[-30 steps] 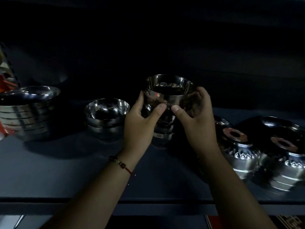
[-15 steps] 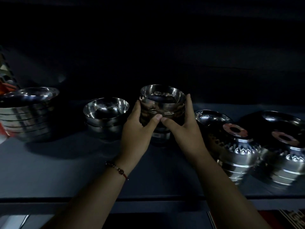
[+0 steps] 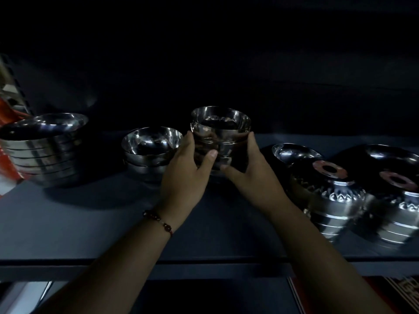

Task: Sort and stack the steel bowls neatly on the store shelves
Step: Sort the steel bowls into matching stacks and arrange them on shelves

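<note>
While both hands close round it, the middle pile is the one being tidied; the notes run as follows.

Step in hand: squaring up the tall stack of small shiny steel bowls [image 3: 221, 137], which stands on the dark grey shelf [image 3: 90, 223] at the centre of the frame.
Left hand [image 3: 184, 173]: its grip clasps the stack's left side, thumb laid across the front.
Right hand [image 3: 254, 175]: its grip cups the right side, fingers up along the wall and thumb under the front.
Neighbours: a shorter stack of rounded steel bowls [image 3: 150, 152] sits just beside the left hand; a broad stack of wide steel bowls [image 3: 44, 148] stands at the left edge of the frame.
Right of frame: a lone shallow steel bowl [image 3: 294, 152] and two piles of patterned steel vessels with round labels [image 3: 333, 196], tilted or upturned, I judge.
Next move, as a judgement: let go evenly so the pile stays plumb, then reach for the loose bowl on the right.
Care needed: polished steel slides easily, and the stack looks tall for its base.
</note>
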Action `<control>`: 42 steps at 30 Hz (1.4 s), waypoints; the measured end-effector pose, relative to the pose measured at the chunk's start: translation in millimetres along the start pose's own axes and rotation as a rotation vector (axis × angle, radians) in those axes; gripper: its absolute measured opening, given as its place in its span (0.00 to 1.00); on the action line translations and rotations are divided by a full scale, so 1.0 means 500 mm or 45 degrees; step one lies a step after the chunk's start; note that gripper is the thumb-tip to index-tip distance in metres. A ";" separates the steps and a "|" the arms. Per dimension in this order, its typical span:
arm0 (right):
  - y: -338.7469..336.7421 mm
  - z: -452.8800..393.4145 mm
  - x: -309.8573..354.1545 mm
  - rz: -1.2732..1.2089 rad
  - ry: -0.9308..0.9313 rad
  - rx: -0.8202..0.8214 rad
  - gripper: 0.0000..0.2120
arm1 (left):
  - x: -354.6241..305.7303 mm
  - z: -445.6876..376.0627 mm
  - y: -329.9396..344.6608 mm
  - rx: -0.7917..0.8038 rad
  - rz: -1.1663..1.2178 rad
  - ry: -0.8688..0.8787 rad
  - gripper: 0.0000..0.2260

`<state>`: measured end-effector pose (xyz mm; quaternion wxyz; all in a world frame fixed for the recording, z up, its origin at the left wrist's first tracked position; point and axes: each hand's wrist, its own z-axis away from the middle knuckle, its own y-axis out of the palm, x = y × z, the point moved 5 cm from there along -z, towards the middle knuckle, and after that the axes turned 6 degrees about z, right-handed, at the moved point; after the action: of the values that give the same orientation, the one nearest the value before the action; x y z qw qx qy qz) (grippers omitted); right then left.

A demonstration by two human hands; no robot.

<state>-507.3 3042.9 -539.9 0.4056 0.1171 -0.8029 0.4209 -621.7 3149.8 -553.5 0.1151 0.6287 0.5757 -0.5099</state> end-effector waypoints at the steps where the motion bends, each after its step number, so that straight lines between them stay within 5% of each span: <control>1: -0.006 0.013 0.007 0.162 -0.027 0.019 0.45 | -0.007 0.015 -0.006 0.017 -0.094 0.012 0.32; 6: -0.048 0.119 0.042 0.814 -0.179 0.141 0.40 | -0.051 0.105 -0.007 0.219 -0.490 0.209 0.31; 10: -0.114 0.195 0.028 0.945 -0.186 0.097 0.37 | -0.098 0.161 0.021 0.320 -0.639 0.415 0.35; 19: -0.282 0.271 -0.118 0.285 0.192 -0.366 0.31 | -0.188 0.206 0.141 0.504 -0.493 0.525 0.38; 25: -0.267 0.262 -0.146 0.016 0.229 -0.404 0.27 | -0.172 0.173 0.201 0.634 -0.385 0.438 0.44; 30: -0.262 0.252 -0.164 0.024 0.339 -0.314 0.33 | -0.156 0.142 0.217 0.818 0.067 0.251 0.47; 36: -0.227 0.236 -0.178 -0.307 0.236 -0.167 0.35 | -0.126 0.120 0.178 0.709 0.227 0.375 0.43; 42: -0.173 0.227 -0.151 -0.125 0.131 -0.119 0.42 | -0.093 0.118 0.112 0.697 0.289 0.305 0.41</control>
<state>-475.7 2890.3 -582.2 0.4716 0.1153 -0.7930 0.3682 -596.1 3061.0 -569.1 -0.0707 0.7521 0.3527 -0.5521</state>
